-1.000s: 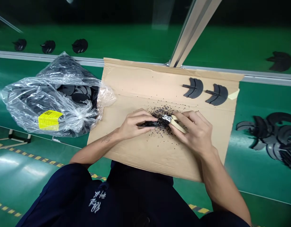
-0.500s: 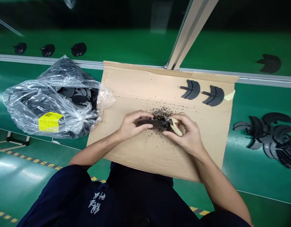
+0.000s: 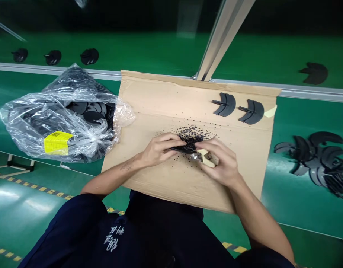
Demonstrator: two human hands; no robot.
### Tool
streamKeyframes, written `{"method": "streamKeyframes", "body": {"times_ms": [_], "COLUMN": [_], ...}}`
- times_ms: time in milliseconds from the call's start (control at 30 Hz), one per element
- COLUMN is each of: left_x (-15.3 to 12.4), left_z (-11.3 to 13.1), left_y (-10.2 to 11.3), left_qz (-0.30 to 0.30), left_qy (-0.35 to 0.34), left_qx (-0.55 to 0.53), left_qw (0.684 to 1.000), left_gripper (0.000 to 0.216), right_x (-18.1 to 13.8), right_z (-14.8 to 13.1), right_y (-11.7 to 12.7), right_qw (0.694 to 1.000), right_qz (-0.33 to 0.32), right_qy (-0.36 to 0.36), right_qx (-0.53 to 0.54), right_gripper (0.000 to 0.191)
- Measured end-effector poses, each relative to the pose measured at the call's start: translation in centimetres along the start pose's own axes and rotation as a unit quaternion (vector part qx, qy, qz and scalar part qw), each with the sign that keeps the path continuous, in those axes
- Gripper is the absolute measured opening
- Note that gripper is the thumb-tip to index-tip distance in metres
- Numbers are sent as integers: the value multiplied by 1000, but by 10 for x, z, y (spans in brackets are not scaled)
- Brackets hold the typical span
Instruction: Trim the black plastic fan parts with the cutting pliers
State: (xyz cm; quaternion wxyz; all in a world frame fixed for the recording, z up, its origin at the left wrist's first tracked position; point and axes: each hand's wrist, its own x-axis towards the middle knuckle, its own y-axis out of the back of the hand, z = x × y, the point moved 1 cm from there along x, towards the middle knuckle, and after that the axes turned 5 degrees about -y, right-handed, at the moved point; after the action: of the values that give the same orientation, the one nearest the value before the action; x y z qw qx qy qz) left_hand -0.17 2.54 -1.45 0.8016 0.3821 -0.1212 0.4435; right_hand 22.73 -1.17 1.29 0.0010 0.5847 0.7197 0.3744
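My left hand [image 3: 157,149] is closed on a dark, thin plastic part [image 3: 182,149], now seen nearly edge-on. In my right hand [image 3: 226,162] is a pair of cutting pliers [image 3: 207,159] with cream handles. Their metal head is at the right end of the part; whether the jaws touch it I cannot tell. My right fingertips are close to the part's far edge. Small black plastic scraps [image 3: 189,133] lie scattered beneath and around both hands on a cardboard sheet [image 3: 160,182].
Left of the cardboard lies a clear plastic bag [image 3: 29,119] of black discs with a yellow label [image 3: 57,142]. Two black curved parts [image 3: 227,104] lie at the cardboard's back right. A pile of black curved pieces [image 3: 313,156] is farther right. A metal post [image 3: 221,41] rises behind.
The black part has turned from showing its flat face to nearly edge-on. The pliers have swung toward me, and my right fingers have come nearer the part.
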Motion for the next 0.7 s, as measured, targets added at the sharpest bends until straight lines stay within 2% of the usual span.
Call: {"method": "streamKeyframes", "body": {"times_ms": [167, 400, 700], "left_x": [0, 0, 0], "left_z": [-1, -1, -2], "left_y": [2, 3, 1], "left_qz": [44, 41, 37], "left_qy": [47, 48, 17], "left_qx": [-60, -91, -106], "left_qw": [996, 994, 993], "left_gripper": [27, 29, 33], "right_x": [-1, -4, -6], "right_z": [18, 20, 20], "right_y": [10, 6, 7], "right_qw": [990, 986, 979], "right_qz": [-43, -46, -56], "right_qy": [-27, -21, -19], "right_qx": [-130, -159, -194], "right_gripper": [32, 30, 26]}}
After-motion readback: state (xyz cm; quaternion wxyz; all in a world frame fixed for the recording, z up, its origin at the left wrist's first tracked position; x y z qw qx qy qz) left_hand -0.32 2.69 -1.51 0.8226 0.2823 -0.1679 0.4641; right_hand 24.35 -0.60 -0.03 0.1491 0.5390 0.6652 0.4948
